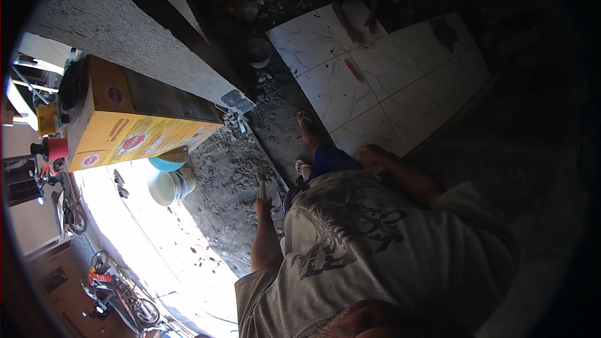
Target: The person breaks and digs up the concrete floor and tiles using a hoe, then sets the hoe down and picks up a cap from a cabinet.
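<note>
My left hand (263, 207) is closed around a pale tool handle (262, 189) that points up in the picture; the tool's far end is too dark to identify. It is over rough, grey ground. Near the lower edge of the white marbled tiles (413, 81) is my right hand (370, 155), beside my blue shorts. Its fingers are too dark to make out, and nothing is seen in it. A red strip (354, 70) lies on the tiles.
A co-worker's hands (363, 31) reach onto the far tiles. At left stand a yellow box-shaped stand (141, 138), a white bucket (168, 188) and a concrete beam (144, 31). Another bucket (258, 54) is beyond my sandalled feet. Motorcycles (116, 294) stand outside.
</note>
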Demonstrator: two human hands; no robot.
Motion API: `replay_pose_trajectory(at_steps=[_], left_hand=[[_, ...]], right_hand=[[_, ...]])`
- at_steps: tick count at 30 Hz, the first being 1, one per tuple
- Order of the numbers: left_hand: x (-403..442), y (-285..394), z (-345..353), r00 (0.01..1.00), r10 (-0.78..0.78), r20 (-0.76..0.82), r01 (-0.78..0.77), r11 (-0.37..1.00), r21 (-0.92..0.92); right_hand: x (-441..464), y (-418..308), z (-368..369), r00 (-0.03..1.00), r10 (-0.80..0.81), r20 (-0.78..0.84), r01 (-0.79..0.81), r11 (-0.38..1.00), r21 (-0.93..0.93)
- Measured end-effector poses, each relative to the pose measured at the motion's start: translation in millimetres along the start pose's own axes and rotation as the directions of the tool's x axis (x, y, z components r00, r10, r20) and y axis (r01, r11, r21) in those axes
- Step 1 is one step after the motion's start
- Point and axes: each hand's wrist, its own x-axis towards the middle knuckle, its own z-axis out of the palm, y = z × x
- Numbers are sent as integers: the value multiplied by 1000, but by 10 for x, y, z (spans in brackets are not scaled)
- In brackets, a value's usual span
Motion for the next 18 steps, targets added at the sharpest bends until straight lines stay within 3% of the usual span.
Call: replay_pose_trajectory(at_steps=[3, 6, 14, 18], left_hand=[[148, -130, 70, 997, 50, -54, -48, 998, 49], [-46, 22, -9, 1000, -11, -21, 11, 1000, -5], [-46, 59, -10, 1000, 1, -1, -1, 1000, 1], [-130, 150, -38, 999, -32, 14, 33, 999, -42]], right_hand=[[-81, -84, -71, 1000, -1, 3, 1, 1000, -8], [-117, -117, -91, 1000, -10, 7, 10, 1000, -18], [-81, -17, -37, 998, -64, 16, 65, 997, -42], [-160, -47, -58, 993, -104, -60, 101, 994, -51]])
